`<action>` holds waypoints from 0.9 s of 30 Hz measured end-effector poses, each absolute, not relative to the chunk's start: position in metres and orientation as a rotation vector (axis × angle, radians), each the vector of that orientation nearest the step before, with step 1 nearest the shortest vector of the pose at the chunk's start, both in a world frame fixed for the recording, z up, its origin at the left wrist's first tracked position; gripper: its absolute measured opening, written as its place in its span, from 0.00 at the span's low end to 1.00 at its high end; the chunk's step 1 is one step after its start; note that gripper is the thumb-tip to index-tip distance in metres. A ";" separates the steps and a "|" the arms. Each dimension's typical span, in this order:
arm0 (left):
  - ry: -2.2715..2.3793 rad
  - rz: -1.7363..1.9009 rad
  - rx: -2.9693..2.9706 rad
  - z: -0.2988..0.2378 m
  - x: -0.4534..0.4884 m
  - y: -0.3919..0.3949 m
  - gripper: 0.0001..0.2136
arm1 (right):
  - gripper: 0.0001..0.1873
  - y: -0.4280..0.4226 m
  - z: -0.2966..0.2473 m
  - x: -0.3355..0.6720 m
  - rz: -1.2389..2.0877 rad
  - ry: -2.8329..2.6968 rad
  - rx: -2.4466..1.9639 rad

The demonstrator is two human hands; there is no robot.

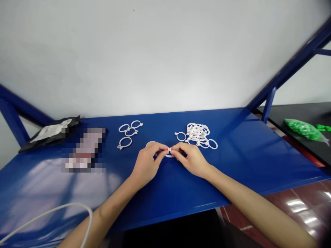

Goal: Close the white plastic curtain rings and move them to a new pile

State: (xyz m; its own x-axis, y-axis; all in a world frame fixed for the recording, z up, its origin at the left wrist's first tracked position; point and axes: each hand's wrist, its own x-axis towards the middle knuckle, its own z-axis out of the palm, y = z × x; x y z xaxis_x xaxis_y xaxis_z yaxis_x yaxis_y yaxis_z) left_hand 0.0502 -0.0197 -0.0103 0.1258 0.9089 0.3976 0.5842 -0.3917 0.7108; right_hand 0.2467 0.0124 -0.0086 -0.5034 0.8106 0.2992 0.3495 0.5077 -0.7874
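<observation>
Over the middle of the blue table, my left hand (148,164) and my right hand (191,157) meet fingertip to fingertip. Both pinch a white plastic ring (169,156) at its small knob; fingers cover much of the ring. Behind my left fingers, the top of another white ring (150,142) peeks out, the rest hidden. Just beyond my right hand lies a heap of white rings (198,132) with small eyelets, and a single ring (181,136) rests at its left edge. Several loose white rings (125,142) are spread farther left.
A black plastic parcel (49,133) and a blurred-out flat object (86,148) lie on the left of the blue table (176,189). A white cable (69,204) loops at the lower left. Blue frame bars (269,100) slant at the right, near a bag of green pieces (303,129).
</observation>
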 end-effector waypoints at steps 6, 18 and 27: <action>1.353 1.218 2.292 -0.020 0.050 -0.025 0.08 | 0.09 0.005 -0.008 0.249 0.855 -2.177 -0.871; 1.225 1.232 2.768 -0.021 0.046 -0.026 0.12 | 0.09 0.002 -0.009 0.253 0.825 -2.259 -0.767; 1.175 1.179 3.003 -0.019 0.047 -0.029 0.11 | 0.09 0.006 -0.011 0.253 0.930 -2.248 -0.786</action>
